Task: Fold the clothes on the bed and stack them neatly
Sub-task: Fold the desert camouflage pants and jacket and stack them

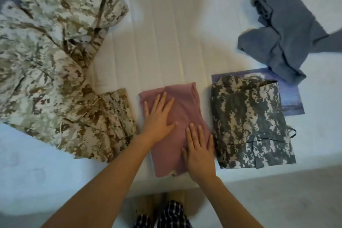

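Your left hand (159, 116) and right hand (199, 153) lie flat, fingers spread, on the folded pink garment (185, 109); smooth outward to its edges before stacking it on the grey camouflage pile (249, 122).

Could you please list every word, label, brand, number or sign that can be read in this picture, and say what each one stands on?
No text can be read.
Blue printed piece under the grey-green camouflage garment: it shows a picture, and any lettering is too blurred to read.
Pink garment, tan camouflage clothes, grey garment: no writing shows.
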Tool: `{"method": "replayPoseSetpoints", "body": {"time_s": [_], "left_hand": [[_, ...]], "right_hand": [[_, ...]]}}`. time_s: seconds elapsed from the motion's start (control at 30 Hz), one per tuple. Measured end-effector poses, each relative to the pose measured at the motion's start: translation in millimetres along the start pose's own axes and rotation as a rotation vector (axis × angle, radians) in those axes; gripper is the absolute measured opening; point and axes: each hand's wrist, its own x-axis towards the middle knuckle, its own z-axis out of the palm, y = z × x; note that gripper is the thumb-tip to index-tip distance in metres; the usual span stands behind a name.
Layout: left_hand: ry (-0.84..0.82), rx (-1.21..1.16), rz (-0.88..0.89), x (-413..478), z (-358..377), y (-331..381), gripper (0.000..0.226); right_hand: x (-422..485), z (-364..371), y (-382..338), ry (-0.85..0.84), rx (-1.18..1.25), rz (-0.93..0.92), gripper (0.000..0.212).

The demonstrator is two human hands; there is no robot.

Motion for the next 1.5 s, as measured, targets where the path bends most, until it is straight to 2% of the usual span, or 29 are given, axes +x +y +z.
{"method": "replayPoseSetpoints", "body": {"time_s": [0.1, 0.17, 0.2, 0.27, 0.37, 0.43, 0.53, 0.57, 0.63, 0.7, 0.83, 0.93, 1.1, 1.17, 1.2, 1.27, 1.3, 1.33, 1.43, 1.5], "left_hand": [[0.249, -0.308, -0.126, -64, -20, -13, 0.059], [0.384, -0.375, -0.299, -117, -26, -40, 0.049], [0.423, -0.400, -0.404, -140, -28, -59, 0.047], [0.466, -0.466, -0.645, -175, -35, -99, 0.047], [0.547, -0.645, -0.917, -198, -53, -146, 0.056], [0.636, -0.851, -0.979, -194, -71, -167, 0.069], [0.731, -1.226, -1.011, -164, -106, -204, 0.083], [0.755, -1.363, -1.022, -152, -119, -220, 0.085], [0.786, -1.581, -1.028, -133, -143, -249, 0.082], [0.809, -1.603, -1.056, -122, -157, -273, 0.074], [0.864, -1.475, -1.139, -114, -170, -307, 0.082], [0.832, -1.348, -1.093, -113, -177, -323, 0.053], [0.919, -1.230, -0.833, -140, -202, -301, 0.017], [0.915, -1.338, -0.711, -165, -217, -280, 0.014], [0.899, -1.405, -0.656, -180, -225, -268, 0.021], [0.851, -1.470, -0.539, -215, -243, -238, 0.035], [0.842, -1.489, -0.491, -232, -254, -223, 0.032], [0.842, -1.524, -0.456, -248, -265, -208, 0.030], [0.733, -1.768, -0.357, -297, -309, -163, 0.047], [0.636, -1.893, -0.251, -333, -345, -141, 0.039]], "right_hand": [[5, -11, -15, -0.178, -0.058, 0.090, 0.073], [8, -23, -30, -0.244, -0.075, 0.150, 0.088], [10, -30, -41, -0.226, -0.059, 0.161, 0.090], [12, -42, -70, -0.109, 0.023, 0.069, 0.079], [29, -47, -126, -0.068, 0.292, -0.093, 0.065], [52, -42, -159, -0.109, 0.426, -0.059, 0.067], [86, -34, -192, -0.171, 0.463, 0.162, 0.072], [92, -31, -198, -0.186, 0.479, 0.215, 0.070], [96, -26, -207, -0.216, 0.582, 0.247, 0.051], [89, -27, -210, -0.245, 0.684, 0.210, 0.032], [51, -35, -194, -0.419, 0.901, 0.160, 0.021], [12, -30, -179, -0.414, 0.877, 0.245, 0.021], [-15, -36, -186, -0.128, 0.629, 0.278, 0.042], [-13, -55, -204, -0.032, 0.551, 0.261, 0.059], [-9, -69, -216, 0.016, 0.549, 0.225, 0.067], [0, -110, -245, 0.087, 0.662, 0.125, 0.080], [6, -134, -261, 0.095, 0.753, 0.082, 0.086], [10, -160, -277, 0.084, 0.845, 0.043, 0.090], [16, -235, -315, 0.003, 1.116, -0.073, 0.099], [15, -280, -328, -0.050, 1.232, -0.108, 0.105]]}}
